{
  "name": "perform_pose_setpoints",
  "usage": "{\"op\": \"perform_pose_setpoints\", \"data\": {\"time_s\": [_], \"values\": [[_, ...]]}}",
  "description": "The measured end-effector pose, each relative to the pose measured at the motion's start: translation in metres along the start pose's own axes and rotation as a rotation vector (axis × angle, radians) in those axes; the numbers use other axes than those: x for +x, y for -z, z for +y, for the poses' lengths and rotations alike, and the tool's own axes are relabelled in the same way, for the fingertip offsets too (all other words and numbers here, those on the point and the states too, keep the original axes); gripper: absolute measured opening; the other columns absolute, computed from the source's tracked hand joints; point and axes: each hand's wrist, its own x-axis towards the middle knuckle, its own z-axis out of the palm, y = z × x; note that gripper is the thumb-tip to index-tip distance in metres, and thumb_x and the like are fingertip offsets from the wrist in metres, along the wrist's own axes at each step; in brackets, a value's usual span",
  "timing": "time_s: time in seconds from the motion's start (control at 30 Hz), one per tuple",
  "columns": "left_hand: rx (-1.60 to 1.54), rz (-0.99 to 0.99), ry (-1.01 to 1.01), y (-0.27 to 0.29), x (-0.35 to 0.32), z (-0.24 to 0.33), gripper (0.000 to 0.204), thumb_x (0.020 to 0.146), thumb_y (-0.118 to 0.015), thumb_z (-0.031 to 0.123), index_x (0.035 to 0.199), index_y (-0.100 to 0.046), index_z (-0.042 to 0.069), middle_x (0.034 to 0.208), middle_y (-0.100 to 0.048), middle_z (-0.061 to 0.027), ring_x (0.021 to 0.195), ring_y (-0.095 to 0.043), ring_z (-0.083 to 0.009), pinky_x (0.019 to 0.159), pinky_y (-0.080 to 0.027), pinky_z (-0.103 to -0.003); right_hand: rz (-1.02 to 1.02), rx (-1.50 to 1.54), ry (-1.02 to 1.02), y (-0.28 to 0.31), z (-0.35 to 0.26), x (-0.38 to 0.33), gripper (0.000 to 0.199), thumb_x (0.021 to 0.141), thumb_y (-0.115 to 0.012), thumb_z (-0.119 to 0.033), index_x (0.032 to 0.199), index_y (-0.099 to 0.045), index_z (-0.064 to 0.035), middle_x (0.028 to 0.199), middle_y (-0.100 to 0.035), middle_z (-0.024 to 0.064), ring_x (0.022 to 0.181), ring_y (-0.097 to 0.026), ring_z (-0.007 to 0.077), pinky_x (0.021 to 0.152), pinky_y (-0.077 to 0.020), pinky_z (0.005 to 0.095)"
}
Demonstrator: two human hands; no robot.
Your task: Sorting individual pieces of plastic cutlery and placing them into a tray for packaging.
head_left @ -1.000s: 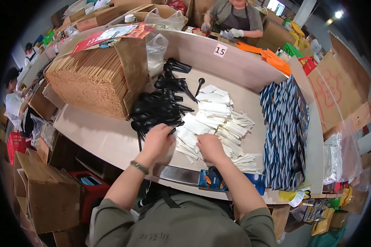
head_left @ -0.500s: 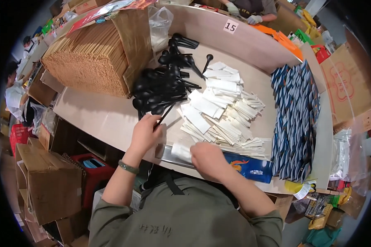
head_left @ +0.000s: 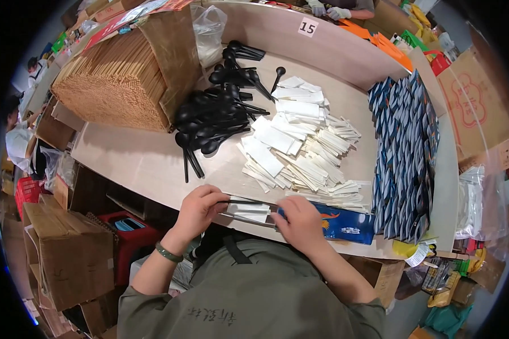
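Observation:
My left hand (head_left: 198, 211), a green bangle on its wrist, is closed on a dark plastic spoon (head_left: 253, 201) near the table's front edge. The spoon lies sideways over a white paper packet (head_left: 247, 212) between my hands. My right hand (head_left: 301, 221) pinches the left end of a flat blue pouch (head_left: 349, 225), a bit of blue showing between thumb and fingers. Behind my hands spread a heap of white paper packets (head_left: 291, 138) and, to their left, a pile of black spoons (head_left: 215, 116).
A cardboard box of tightly stacked tan sticks (head_left: 110, 85) stands back left. Blue-grey pouches (head_left: 404, 164) are lined up on the right. A low partition (head_left: 266, 24) bounds the far side; another person's gloved hands (head_left: 328, 11) show beyond. A red stool (head_left: 133, 240) sits below left.
My left hand has brought the spoon from the pile to the front edge and laid it sideways over the white packet. My right hand has shifted right onto the pouch's end.

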Motion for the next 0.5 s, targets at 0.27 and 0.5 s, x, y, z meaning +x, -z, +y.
{"op": "perform_pose_setpoints", "data": {"time_s": [0.27,0.5], "values": [[0.202,-0.279,-0.4,-0.014,0.029,0.006,0.02,0.075,-0.078,0.011,0.093,-0.07,0.007,0.096,-0.068,-0.0093,0.088,-0.066,-0.0313,0.078,-0.054,-0.041,-0.09,-0.289,0.403,-0.025,0.027,-0.023,0.039,0.09,-0.066,-0.017,0.128,-0.063,-0.0085,0.132,-0.063,0.009,0.125,-0.057,0.0277,0.104,-0.0416,0.0477],[0.691,0.745,-0.183,0.179,0.154,0.055,0.014,0.083,-0.072,0.016,0.094,-0.07,0.007,0.089,-0.069,-0.0131,0.08,-0.068,-0.031,0.067,-0.054,-0.04,-0.069,-0.282,0.39,-0.017,0.02,-0.03,0.041,0.089,-0.065,-0.017,0.129,-0.061,-0.0103,0.132,-0.062,0.0092,0.125,-0.057,0.0269,0.106,-0.0408,0.0472]]}}
